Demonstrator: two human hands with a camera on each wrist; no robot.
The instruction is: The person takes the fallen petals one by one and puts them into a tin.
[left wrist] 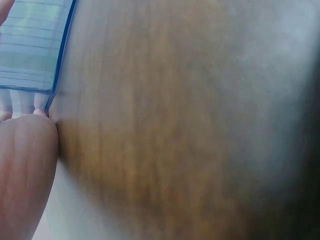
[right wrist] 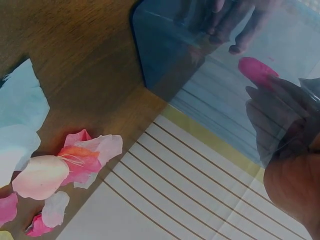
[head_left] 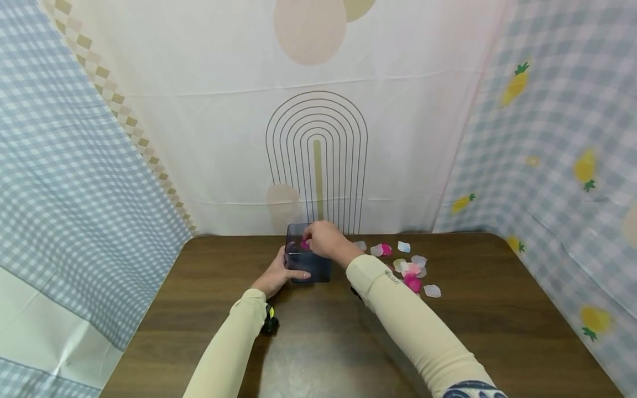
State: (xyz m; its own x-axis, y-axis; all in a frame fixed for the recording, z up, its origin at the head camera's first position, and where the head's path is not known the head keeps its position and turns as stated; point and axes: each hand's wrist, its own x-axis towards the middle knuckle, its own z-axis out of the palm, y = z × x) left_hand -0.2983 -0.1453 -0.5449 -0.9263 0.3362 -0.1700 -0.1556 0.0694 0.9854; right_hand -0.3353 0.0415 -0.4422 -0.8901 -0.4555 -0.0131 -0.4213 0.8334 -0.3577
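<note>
A clear bluish plastic box stands near the back edge of the table. My left hand grips it at the left side, the thumb lying across its front wall. In the left wrist view, part of that hand is against the box's corner. My right hand reaches into the box's top opening and pinches a bright pink petal. The right wrist view shows those fingers through the bluish wall. Right of the box lie loose artificial petals in pink, white and pale yellow.
The brown wooden table ends at the back against a hanging white cloth with printed arches. Checked cloths hang at the left and right. A dark wrist device sits at my left wrist.
</note>
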